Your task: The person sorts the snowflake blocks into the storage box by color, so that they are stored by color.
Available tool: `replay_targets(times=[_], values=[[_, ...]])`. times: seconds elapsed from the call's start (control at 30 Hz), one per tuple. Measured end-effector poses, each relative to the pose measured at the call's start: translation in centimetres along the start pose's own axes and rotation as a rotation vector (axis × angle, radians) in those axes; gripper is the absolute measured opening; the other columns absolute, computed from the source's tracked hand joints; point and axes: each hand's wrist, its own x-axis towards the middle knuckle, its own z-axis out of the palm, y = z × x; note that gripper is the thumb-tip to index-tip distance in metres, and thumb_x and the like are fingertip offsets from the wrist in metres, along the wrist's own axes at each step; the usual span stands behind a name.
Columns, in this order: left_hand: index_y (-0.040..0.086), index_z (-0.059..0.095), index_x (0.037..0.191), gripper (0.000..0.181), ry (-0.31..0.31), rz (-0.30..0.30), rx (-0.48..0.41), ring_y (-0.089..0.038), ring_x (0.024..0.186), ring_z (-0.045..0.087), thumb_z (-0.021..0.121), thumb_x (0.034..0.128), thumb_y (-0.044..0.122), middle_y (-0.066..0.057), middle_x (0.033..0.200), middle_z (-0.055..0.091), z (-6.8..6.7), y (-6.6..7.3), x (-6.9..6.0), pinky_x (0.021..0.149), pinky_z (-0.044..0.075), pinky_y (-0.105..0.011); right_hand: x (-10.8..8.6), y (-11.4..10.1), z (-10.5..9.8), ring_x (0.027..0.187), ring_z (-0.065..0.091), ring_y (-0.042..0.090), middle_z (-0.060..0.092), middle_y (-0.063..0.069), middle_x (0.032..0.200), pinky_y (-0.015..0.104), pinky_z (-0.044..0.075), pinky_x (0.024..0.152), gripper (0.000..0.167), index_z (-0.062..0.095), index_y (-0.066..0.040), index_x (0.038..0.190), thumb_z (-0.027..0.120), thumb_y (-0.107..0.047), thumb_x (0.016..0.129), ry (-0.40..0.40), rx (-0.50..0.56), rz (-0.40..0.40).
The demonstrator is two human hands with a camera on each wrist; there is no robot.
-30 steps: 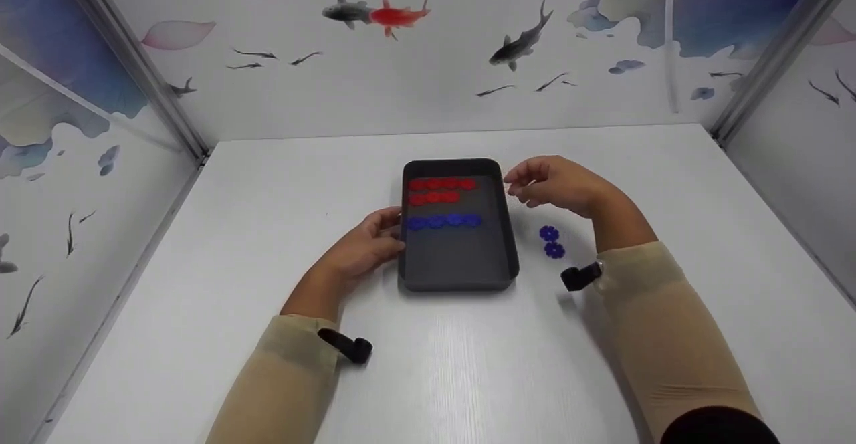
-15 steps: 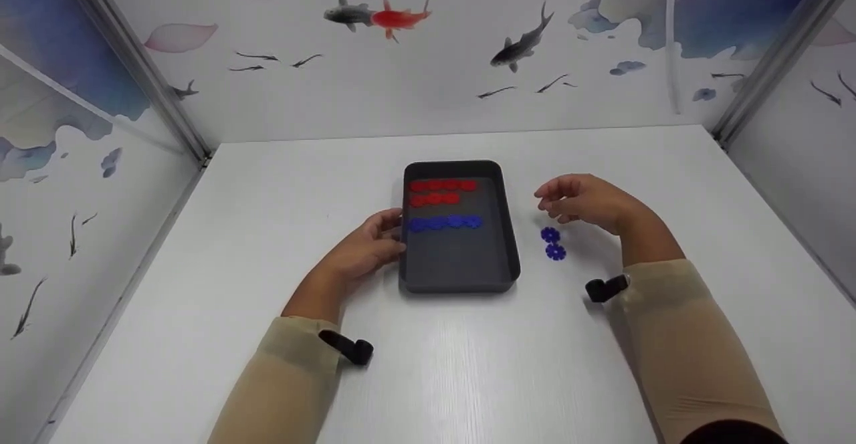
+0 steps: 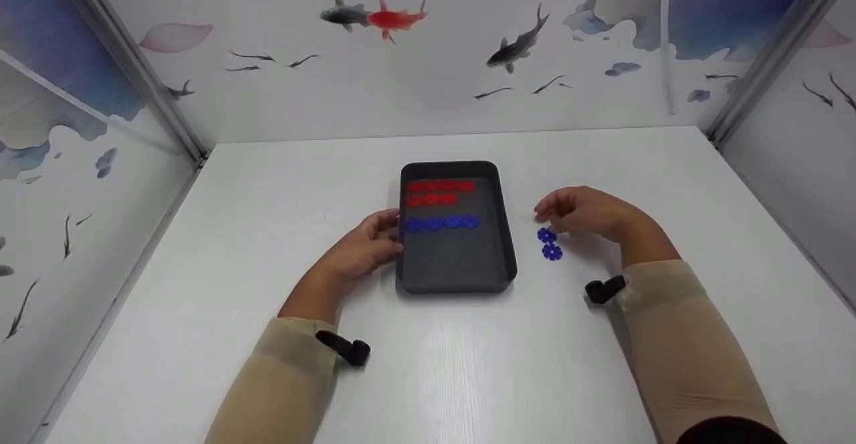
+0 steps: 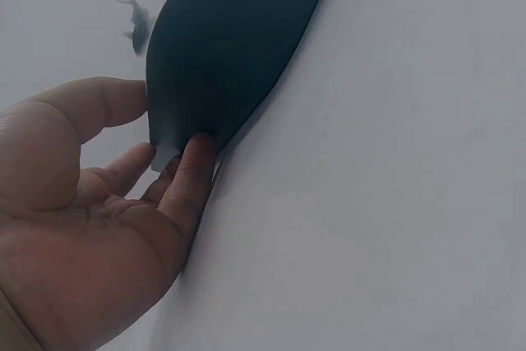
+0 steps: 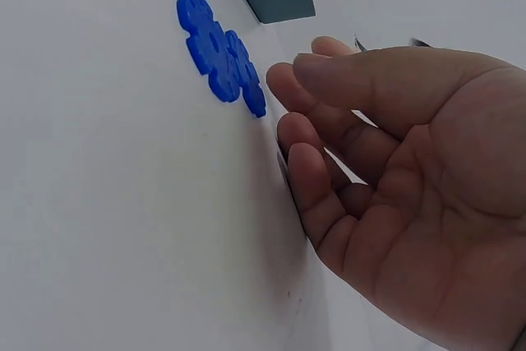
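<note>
A dark grey rectangular tray (image 3: 458, 263) lies on the white table. Its floor bears rows of red flower-shaped plastic discs (image 3: 440, 193) and one row of blue ones (image 3: 443, 223). My left hand (image 3: 358, 247) touches the tray's left wall, thumb and fingertips resting against it in the left wrist view. Two loose blue flower discs (image 3: 552, 251) lie on the table right of the tray. Just beside them rests my right hand (image 3: 583, 213), fingers loosely bent; in the right wrist view its fingertips (image 5: 306, 166) stay apart from the discs and nothing is between them.
The white table (image 3: 428, 364) is walled at the back and both sides by white panels (image 3: 441, 106) printed with fish and petals. A small black camera is strapped to each sleeve.
My right hand has moved right, away from the tray's edge, and then down close to the two loose blue discs. My left hand has stayed at the tray.
</note>
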Motion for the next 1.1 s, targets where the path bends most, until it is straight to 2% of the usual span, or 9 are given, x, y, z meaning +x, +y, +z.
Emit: replay_targets(times=[0.13,0.37,0.63,0.87,1.1], values=[[0.014,0.035,0.165,0.078,-0.002,0.005,-0.005,-0.026,0.15,0.051,0.063,0.0945,-0.007,-0.008,0.165,0.044,0.02,0.08,0.01,0.116,0.05,-0.041,0.1,0.21,0.09,0.119,0.053,0.027,0.07,0.003,0.134,0.038,0.047,0.102,0.041,0.071,-0.022,0.13,0.072,-0.002,0.094,-0.019,-0.039,0.009],[0.016,0.035,0.165,0.079,-0.007,-0.002,0.001,-0.025,0.15,0.05,0.064,0.0951,-0.006,-0.005,0.167,0.042,-0.01,0.21,0.08,0.12,0.047,-0.042,0.06,0.68,-0.09,0.123,0.053,0.027,0.068,0.0,0.132,0.039,0.044,0.106,0.048,0.071,-0.028,0.128,0.07,0.002,0.091,-0.042,-0.1,-0.014],[0.016,0.036,0.164,0.08,-0.006,-0.005,-0.014,-0.025,0.15,0.05,0.064,0.0938,-0.008,-0.006,0.165,0.043,0.05,0.36,-0.02,0.12,0.047,-0.042,-0.01,0.33,0.03,0.121,0.054,0.027,0.068,0.004,0.128,0.038,0.045,0.103,0.047,0.072,-0.024,0.128,0.066,0.004,0.091,-0.064,-0.136,-0.052],[0.015,0.036,0.164,0.079,-0.001,-0.007,-0.008,-0.026,0.149,0.051,0.064,0.094,-0.008,-0.007,0.166,0.043,-0.02,0.26,-0.01,0.119,0.047,-0.042,0.19,0.2,0.37,0.116,0.058,0.028,0.069,0.006,0.123,0.04,0.048,0.103,0.041,0.072,-0.023,0.125,0.065,0.001,0.093,-0.023,-0.165,-0.023],[0.013,0.035,0.164,0.078,-0.007,0.001,-0.007,-0.026,0.15,0.05,0.063,0.0945,-0.009,-0.008,0.165,0.043,-0.06,0.16,-0.04,0.12,0.047,-0.042,-0.07,-0.18,0.3,0.111,0.06,0.027,0.071,0.006,0.12,0.04,0.05,0.099,0.032,0.076,-0.023,0.121,0.069,-0.005,0.095,0.025,-0.22,-0.013]])
